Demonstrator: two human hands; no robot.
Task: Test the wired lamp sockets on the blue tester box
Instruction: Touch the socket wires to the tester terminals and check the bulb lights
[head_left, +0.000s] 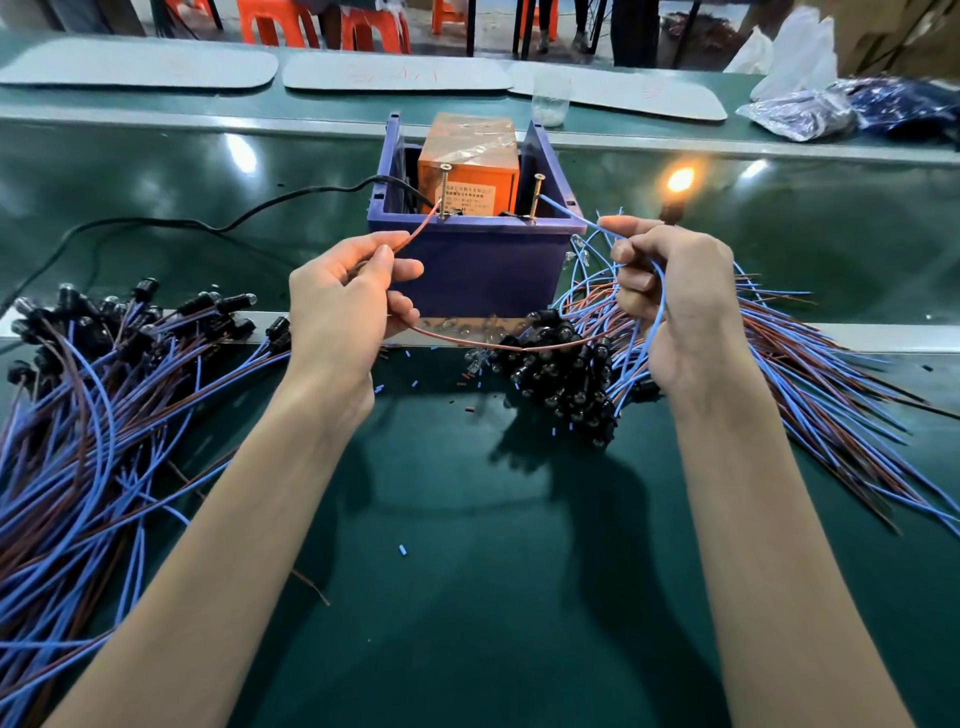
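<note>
A worker's left hand (348, 304) pinches a brown wire (415, 236) whose tip meets the left screw (445, 189) on the blue tester box (478, 265), which stands on the green bench (467, 571) just beyond both hands. The right hand (675, 306) grips a blue wire (563, 210) reaching toward the right screw (536, 200); contact there is hard to make out. A bulb (680, 181) glows orange just above that hand. Wired sockets lie heaped in a left pile (104, 364) and a right pile (561, 374).
</note>
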